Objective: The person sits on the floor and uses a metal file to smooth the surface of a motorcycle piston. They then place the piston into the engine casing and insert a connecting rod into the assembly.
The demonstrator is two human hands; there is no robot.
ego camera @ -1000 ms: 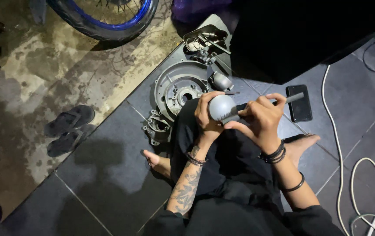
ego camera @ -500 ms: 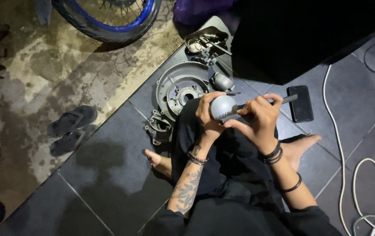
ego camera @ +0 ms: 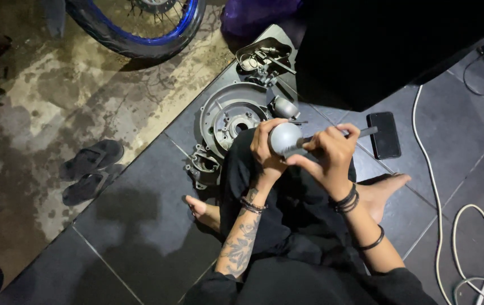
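I sit cross-legged on dark floor tiles. My left hand [ego camera: 263, 148] grips a rounded grey metal part [ego camera: 285, 137] held above my lap. My right hand [ego camera: 327, 155] is closed around a slim dark tool [ego camera: 364, 133] whose tip meets the grey part. Its handle sticks out to the right. Just beyond my hands, a round grey engine cover [ego camera: 229, 117] lies on the floor.
More metal engine parts [ego camera: 263, 57] lie past the cover, and a small casting [ego camera: 203, 167] lies by my left knee. A black phone [ego camera: 383, 134] lies at the right, near white cables [ego camera: 448, 192]. A blue-rimmed wheel [ego camera: 140, 34] is at the top, with sandals [ego camera: 90, 169] on the left.
My hands have stayed together on the grey part and the tool, shifting only slightly. The view has tilted a little.
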